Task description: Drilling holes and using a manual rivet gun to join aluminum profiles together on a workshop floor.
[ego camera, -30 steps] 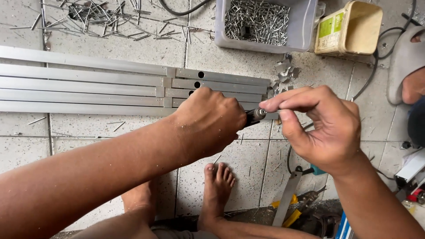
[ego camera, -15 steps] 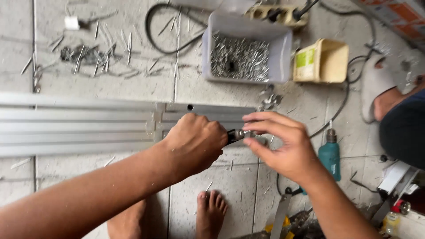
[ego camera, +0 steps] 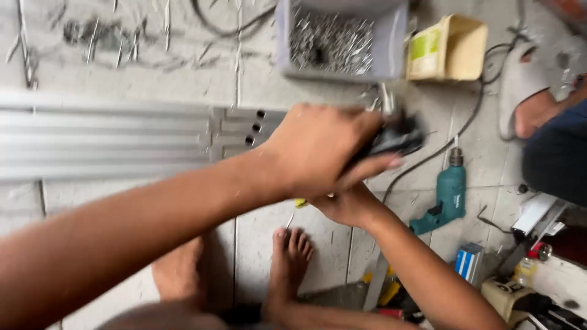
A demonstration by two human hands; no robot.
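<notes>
Dark tool [ego camera: 397, 135] sits clenched in the left hand [ego camera: 318, 153], above the grooved metal rail [ego camera: 122, 140]. Right hand [ego camera: 348, 205] lies beneath; its grip cannot be told. Behind stand a grey bin of fasteners [ego camera: 342, 40] and a cream tub with a green label [ego camera: 449, 49]; a teal drill [ego camera: 446, 198] lies right.

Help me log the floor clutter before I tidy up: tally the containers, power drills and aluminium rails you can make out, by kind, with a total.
Containers: 2, a grey bin of metal bits and a yellow tub
Power drills: 1, teal
Aluminium rails: 1 long stack, too blurred to split into pieces
Total: 4
</notes>
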